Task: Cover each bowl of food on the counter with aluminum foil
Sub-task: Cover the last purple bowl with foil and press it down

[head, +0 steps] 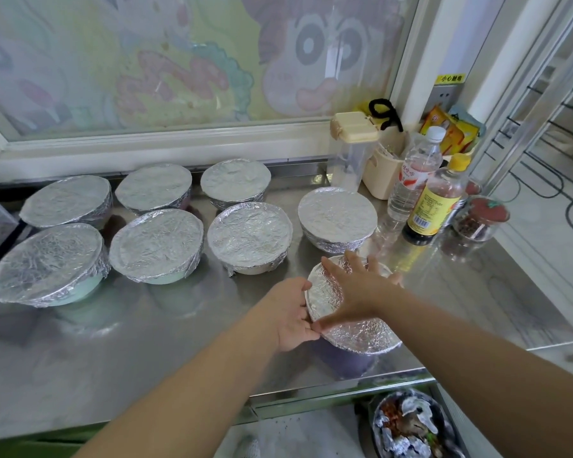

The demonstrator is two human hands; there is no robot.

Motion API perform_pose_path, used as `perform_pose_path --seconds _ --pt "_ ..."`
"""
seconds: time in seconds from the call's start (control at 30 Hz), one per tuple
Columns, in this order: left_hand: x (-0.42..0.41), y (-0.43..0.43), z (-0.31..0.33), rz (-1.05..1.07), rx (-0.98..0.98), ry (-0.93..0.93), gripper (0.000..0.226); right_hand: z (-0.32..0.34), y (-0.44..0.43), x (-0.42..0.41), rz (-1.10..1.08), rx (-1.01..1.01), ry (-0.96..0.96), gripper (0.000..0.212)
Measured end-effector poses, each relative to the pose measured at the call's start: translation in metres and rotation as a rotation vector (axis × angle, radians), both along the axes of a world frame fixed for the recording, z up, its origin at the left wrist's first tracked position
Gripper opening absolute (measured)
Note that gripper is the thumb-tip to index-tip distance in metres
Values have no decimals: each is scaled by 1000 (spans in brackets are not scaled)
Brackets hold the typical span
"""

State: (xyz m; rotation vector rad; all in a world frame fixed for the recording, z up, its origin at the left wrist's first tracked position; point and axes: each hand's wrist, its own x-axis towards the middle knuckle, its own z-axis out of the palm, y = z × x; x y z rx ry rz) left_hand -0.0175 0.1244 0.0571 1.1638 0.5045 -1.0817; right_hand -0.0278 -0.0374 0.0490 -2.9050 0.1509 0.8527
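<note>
Foiled bowl (356, 335) beneath flat right grip (356, 285)

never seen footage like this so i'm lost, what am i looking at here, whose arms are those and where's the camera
There is no machine here. This is one picture from a camera worn on a person's head, looking down at their own two bare arms. They stand at a steel counter. The right hand lies flat, fingers spread, on the foil over the near bowl, a purple one. The left hand cups that bowl's left edge, fingers curled against the foil at the rim. Seven other bowls behind it are already covered in foil. To the right stand two bottles and a small jar.
</note>
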Motion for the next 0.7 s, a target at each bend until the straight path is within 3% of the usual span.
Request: perform_pose_path --seconds 0.3,0.47,0.57,0.63,0.7 --pt "2 0 -8 -48 -52 90 58 6 -7 6 179 -20 21 146" --pt "-11 -3 -18 -50 -56 149 58 13 -13 -4 274 27 -84 147" --pt "-8 -1 -26 -14 -11 116 61 13 -25 -22 -73 264 -340 123" --pt "-2 -3 -25 27 66 30 49 3 -30 -38 -544 443 -681 96" --pt "4 -7 -20 78 139 -87 26 -14 -25 -56 -1065 612 -844 79"
